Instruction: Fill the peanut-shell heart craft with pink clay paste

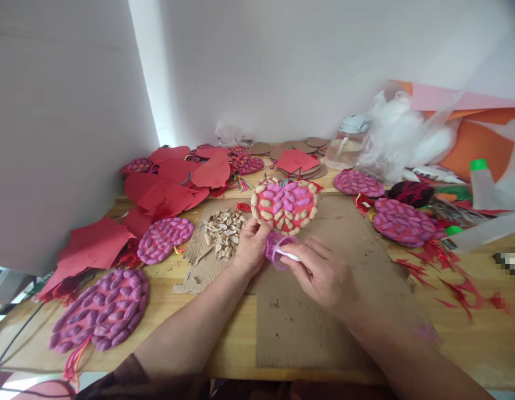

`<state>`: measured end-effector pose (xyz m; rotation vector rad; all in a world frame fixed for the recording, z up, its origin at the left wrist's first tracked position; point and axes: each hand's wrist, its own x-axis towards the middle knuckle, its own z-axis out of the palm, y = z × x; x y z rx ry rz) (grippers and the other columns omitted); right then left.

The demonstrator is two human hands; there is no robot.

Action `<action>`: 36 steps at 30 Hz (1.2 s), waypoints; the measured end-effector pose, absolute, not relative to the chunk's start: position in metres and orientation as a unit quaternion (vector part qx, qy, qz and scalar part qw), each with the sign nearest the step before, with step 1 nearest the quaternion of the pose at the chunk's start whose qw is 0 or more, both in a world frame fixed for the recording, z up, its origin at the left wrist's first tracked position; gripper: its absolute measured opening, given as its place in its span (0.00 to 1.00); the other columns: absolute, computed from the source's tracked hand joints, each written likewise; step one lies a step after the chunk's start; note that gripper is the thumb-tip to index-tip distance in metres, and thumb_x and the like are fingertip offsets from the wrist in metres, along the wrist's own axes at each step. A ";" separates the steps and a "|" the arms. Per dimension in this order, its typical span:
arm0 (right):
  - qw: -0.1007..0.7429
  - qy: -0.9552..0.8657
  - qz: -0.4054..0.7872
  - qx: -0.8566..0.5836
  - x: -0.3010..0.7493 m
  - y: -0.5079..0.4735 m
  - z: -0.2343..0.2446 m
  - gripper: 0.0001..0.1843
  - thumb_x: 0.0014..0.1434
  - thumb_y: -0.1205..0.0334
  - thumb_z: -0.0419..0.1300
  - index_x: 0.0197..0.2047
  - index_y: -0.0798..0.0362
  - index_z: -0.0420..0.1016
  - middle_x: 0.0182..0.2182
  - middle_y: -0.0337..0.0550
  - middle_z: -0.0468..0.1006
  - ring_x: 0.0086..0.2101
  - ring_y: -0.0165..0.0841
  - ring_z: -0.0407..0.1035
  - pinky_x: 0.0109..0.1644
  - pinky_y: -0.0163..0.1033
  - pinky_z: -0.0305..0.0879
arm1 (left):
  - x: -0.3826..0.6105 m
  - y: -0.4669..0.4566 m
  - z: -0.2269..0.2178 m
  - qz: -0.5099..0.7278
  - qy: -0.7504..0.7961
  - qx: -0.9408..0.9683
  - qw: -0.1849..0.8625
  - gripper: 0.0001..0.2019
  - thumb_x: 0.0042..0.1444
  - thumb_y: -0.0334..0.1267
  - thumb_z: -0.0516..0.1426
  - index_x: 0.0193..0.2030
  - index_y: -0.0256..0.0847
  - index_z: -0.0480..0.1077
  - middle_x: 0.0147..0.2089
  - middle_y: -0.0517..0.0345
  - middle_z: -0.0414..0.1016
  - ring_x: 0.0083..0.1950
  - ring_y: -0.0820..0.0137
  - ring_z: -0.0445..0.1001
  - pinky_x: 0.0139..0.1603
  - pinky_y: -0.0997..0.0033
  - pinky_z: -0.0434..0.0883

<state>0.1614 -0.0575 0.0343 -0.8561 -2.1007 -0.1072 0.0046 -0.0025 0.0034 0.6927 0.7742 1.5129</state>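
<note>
Red peanut heart (284,203), tilted purple cup (271,248) below, white stick (289,255) at rim

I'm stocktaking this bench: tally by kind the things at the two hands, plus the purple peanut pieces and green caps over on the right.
Peanut-edged heart: 1
Pink cup: 1
White-handled tool: 1
Purple peanut pieces: 2
Green caps: 2
Total: 7
</note>
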 end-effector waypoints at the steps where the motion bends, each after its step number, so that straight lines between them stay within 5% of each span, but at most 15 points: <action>1: 0.422 -0.839 -0.044 -0.341 0.161 -0.057 0.034 0.05 0.70 0.69 0.62 0.47 0.54 0.78 0.34 0.42 0.82 0.35 0.36 0.73 0.40 0.42 0.68 | 0.005 -0.003 0.004 0.654 0.337 0.298 0.608 0.20 0.43 0.46 0.76 0.38 0.42 0.77 0.36 0.61 0.81 0.35 0.71 0.76 0.41 0.70 0.74; 18: 0.411 -0.836 -0.037 -0.361 0.163 -0.055 0.027 0.05 0.71 0.68 0.59 0.42 0.51 0.75 0.34 0.43 0.81 0.36 0.37 0.74 0.41 0.42 0.67 | 0.010 -0.006 0.004 0.642 0.339 0.290 0.624 0.21 0.42 0.45 0.75 0.40 0.42 0.77 0.38 0.60 0.82 0.35 0.71 0.76 0.41 0.70 0.72; 36: 0.431 -0.829 0.036 -0.355 0.158 -0.055 0.021 0.07 0.72 0.63 0.57 0.43 0.49 0.77 0.35 0.44 0.82 0.38 0.36 0.74 0.43 0.42 0.68 | 0.011 -0.008 0.004 0.630 0.363 0.263 0.634 0.24 0.37 0.45 0.76 0.36 0.40 0.73 0.28 0.64 0.76 0.25 0.76 0.68 0.29 0.75 0.66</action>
